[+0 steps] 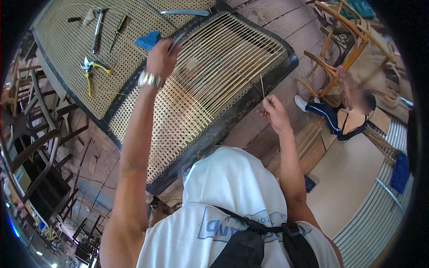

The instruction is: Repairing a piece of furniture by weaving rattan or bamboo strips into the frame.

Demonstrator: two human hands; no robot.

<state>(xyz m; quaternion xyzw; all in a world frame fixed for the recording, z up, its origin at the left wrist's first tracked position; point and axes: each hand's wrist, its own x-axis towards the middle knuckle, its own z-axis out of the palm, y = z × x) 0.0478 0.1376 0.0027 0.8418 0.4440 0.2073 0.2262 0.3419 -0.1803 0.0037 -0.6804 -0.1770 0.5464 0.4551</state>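
Note:
A dark-framed panel (261, 89) lies before me, with close cane weave (172, 116) at its near left and parallel cane strands (241, 49) across the rest. My left hand (161, 58) is closed over the panel's far left edge, blurred by motion. From it juts a thin grey metal tool (178, 39) whose exact kind I cannot make out. A piece of blue cloth (148, 40) lies beside that hand. Just off the panel's right edge, my right hand (275, 111) pinches a thin cane strand (262, 85), which rises from its fingertips toward the frame.
Another woven panel (58, 31) at the left carries yellow-handled pruning shears (96, 67), a hammer (97, 33), a thin awl-like tool (118, 33) and a curved metal strip (185, 12). A person (353, 111) sits at the right by a rattan chair frame (330, 67). Chair frames (38, 147) crowd the left.

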